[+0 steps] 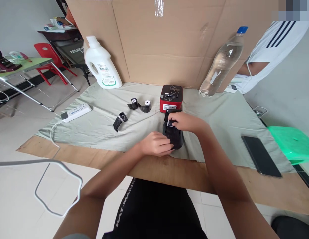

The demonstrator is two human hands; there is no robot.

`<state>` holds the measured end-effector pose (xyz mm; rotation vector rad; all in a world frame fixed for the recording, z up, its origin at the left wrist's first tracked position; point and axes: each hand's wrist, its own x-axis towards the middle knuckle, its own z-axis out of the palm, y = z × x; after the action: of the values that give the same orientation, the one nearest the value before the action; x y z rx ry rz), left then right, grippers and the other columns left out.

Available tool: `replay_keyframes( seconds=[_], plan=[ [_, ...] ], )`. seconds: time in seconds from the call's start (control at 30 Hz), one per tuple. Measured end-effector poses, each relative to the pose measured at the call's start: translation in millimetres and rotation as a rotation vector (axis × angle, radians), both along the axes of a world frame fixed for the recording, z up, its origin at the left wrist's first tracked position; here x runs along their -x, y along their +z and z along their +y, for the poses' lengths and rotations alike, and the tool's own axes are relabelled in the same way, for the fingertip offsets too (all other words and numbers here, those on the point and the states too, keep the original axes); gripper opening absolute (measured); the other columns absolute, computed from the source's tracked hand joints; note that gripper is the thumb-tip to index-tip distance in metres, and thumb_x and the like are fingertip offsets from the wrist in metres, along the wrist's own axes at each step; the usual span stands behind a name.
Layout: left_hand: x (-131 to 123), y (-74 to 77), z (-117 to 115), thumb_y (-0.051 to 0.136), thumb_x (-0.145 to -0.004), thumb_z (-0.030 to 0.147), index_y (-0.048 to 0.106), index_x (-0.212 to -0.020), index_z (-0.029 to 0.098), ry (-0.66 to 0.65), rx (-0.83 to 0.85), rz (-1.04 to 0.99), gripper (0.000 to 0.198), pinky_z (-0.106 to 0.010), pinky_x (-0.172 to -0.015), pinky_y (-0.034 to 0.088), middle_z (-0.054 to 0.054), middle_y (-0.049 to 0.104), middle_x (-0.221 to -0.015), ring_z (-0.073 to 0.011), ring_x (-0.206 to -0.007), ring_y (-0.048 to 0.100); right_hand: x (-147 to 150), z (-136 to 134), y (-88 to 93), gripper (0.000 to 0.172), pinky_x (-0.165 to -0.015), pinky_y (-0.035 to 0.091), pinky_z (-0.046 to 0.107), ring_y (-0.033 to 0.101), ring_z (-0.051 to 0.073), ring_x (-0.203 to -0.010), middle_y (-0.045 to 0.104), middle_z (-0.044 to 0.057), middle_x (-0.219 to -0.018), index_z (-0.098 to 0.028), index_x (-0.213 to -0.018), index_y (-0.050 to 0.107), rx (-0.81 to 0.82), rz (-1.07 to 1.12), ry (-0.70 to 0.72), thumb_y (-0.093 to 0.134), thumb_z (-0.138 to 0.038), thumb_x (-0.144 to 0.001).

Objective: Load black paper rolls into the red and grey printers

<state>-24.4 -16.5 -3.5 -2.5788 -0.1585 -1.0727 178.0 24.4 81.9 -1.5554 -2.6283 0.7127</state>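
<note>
A small black device (pixel 178 140) with a raised lid (pixel 168 114) lies near the front edge of the cloth; it looks like a portable printer. My left hand (pixel 156 143) is closed against its left front side, fingers curled onto the body. From the right, my right hand (pixel 185 121) reaches over the opening beneath the lid with bent fingers. A dark piece with a white edge (pixel 171 123) shows under those fingertips, too covered to name. Just behind stands a red and black box-shaped device (pixel 170 99). To the left lie black rolls with white cores (pixel 134 103), (pixel 145 106), (pixel 121 120), their ends partly unwound.
A white detergent bottle (pixel 102 66) and a water bottle (pixel 223 63) stand before a cardboard panel (pixel 166 43). A power strip (pixel 77 113) trails a cable at left. A phone (pixel 261 156) lies at right, by a green stool (pixel 291 142). Another person's sleeve (pixel 281 39) shows behind.
</note>
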Motion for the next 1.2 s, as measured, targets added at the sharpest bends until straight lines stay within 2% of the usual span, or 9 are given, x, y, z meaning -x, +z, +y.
replay_keyframes(
  seconds=[0.13, 0.33, 0.53, 0.7, 0.77, 0.87, 1.0, 1.13, 1.2],
  plan=[
    [-2, 1.9, -1, 0.063, -0.095, 0.029, 0.059, -0.070, 0.021, 0.002, -0.006, -0.006, 0.027, -0.028, -0.046, 0.032, 0.005, 0.052, -0.058, -0.0086, -0.048, 0.047, 8, -1, -3.6, 0.023, -0.065, 0.036, 0.027, 0.059, 0.019, -0.082, 0.070, 0.008, -0.099, -0.018, -0.106, 0.062, -0.022, -0.065, 0.017, 0.051, -0.007, -0.089],
    [-4, -2.0, 0, 0.061, -0.097, 0.027, 0.056, -0.066, 0.020, 0.025, 0.038, 0.012, 0.031, -0.029, -0.047, 0.033, 0.004, 0.052, -0.058, -0.0087, -0.049, 0.047, 16, -5, -10.7, 0.025, -0.067, 0.038, 0.028, 0.064, 0.022, -0.092, 0.069, 0.013, -0.110, -0.016, -0.109, 0.063, -0.041, -0.181, -0.026, 0.050, -0.006, -0.091],
    [-8, -13.8, 2, 0.059, -0.098, 0.027, 0.057, -0.066, 0.020, 0.018, 0.166, -0.009, 0.033, -0.029, -0.048, 0.033, 0.004, 0.053, -0.057, -0.0087, -0.048, 0.048, 32, -13, -22.8, 0.030, -0.071, 0.039, 0.030, 0.065, 0.024, -0.102, 0.068, 0.016, -0.116, -0.013, -0.098, 0.067, -0.246, -0.252, -0.021, 0.044, 0.003, -0.088],
    [-13, -16.5, -1, 0.059, -0.097, 0.025, 0.056, -0.066, 0.020, -0.032, 0.218, -0.033, 0.031, -0.029, -0.047, 0.032, 0.004, 0.054, -0.056, -0.0086, -0.048, 0.048, 28, -9, -14.3, 0.024, -0.067, 0.037, 0.031, 0.065, 0.023, -0.090, 0.071, 0.011, -0.100, -0.016, -0.095, 0.067, -0.254, -0.216, -0.078, 0.047, -0.004, -0.093],
    [-15, -16.1, -3, 0.057, -0.097, 0.025, 0.055, -0.064, 0.020, -0.044, 0.211, 0.009, 0.033, -0.029, -0.047, 0.032, 0.003, 0.054, -0.056, -0.0086, -0.048, 0.048, 23, -5, -9.6, 0.022, -0.070, 0.038, 0.031, 0.065, 0.023, -0.091, 0.070, 0.011, -0.102, -0.017, -0.100, 0.067, -0.333, -0.150, -0.136, 0.046, -0.009, -0.097],
    [-15, -15.6, -3, 0.056, -0.098, 0.025, 0.050, -0.062, 0.020, -0.047, 0.205, 0.058, 0.037, -0.029, -0.047, 0.031, 0.003, 0.052, -0.056, -0.0087, -0.048, 0.049, 17, 1, -8.3, 0.023, -0.073, 0.039, 0.033, 0.064, 0.026, -0.101, 0.066, 0.014, -0.121, -0.016, -0.115, 0.064, -0.465, -0.080, -0.248, 0.047, -0.016, -0.100],
    [-14, -14.2, -3, 0.056, -0.098, 0.025, 0.049, -0.062, 0.021, -0.047, 0.200, 0.062, 0.037, -0.029, -0.047, 0.030, 0.004, 0.051, -0.056, -0.0087, -0.048, 0.048, 10, 5, -9.9, 0.024, -0.072, 0.038, 0.033, 0.062, 0.028, -0.106, 0.066, 0.014, -0.121, -0.017, -0.119, 0.062, -0.406, -0.108, -0.247, 0.052, -0.016, -0.098],
    [-11, -10.8, -3, 0.058, -0.096, 0.024, 0.046, -0.062, 0.021, -0.072, 0.195, 0.040, 0.036, -0.030, -0.047, 0.030, 0.004, 0.050, -0.056, -0.0089, -0.047, 0.046, 3, -5, 0.0, 0.021, -0.067, 0.034, 0.031, 0.060, 0.023, -0.089, 0.067, 0.010, -0.111, -0.019, -0.109, 0.061, -0.359, -0.130, -0.157, 0.059, -0.012, -0.089],
    [-10, -9.2, -3, 0.059, -0.095, 0.023, 0.046, -0.062, 0.021, -0.081, 0.194, 0.046, 0.035, -0.031, -0.047, 0.029, 0.004, 0.050, -0.056, -0.0091, -0.048, 0.046, 2, -12, 5.8, 0.016, -0.065, 0.033, 0.030, 0.058, 0.020, -0.082, 0.067, 0.007, -0.102, -0.020, -0.100, 0.059, -0.272, -0.103, -0.099, 0.061, -0.012, -0.086]
  ],
)
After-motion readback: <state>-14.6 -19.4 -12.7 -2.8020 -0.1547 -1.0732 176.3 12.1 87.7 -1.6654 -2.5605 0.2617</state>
